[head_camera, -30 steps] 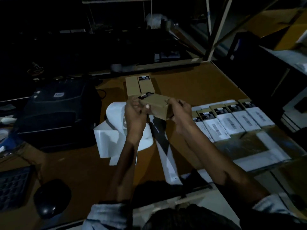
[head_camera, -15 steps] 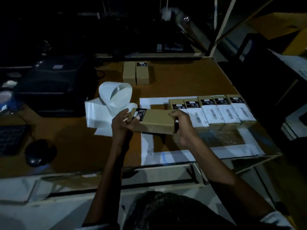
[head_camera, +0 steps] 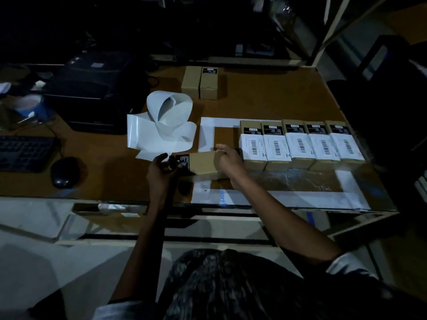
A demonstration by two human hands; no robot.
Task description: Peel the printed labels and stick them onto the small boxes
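I hold a small brown box [head_camera: 202, 163] lengthwise between both hands, low over the table. My left hand [head_camera: 161, 169] grips its left end, which carries a black printed label. My right hand [head_camera: 227, 159] grips its right end. To the right, touching side by side, lies a row of several small boxes [head_camera: 300, 144], each with a black label and a white barcode label on top. A curled strip of white label backing paper [head_camera: 161, 128] lies behind my left hand. Two more brown boxes [head_camera: 199, 82] stand at the back of the table.
A black label printer [head_camera: 92, 98] sits at the back left. A keyboard [head_camera: 23, 153] and a mouse [head_camera: 64, 173] lie at the left. White tape [head_camera: 277, 197] marks a rectangle on the brown table. The table's front edge runs just under my wrists. Shelving stands at the right.
Both hands have brought the box down from chest height toward the table, to the left end of the labelled row. The camera has tilted downward.
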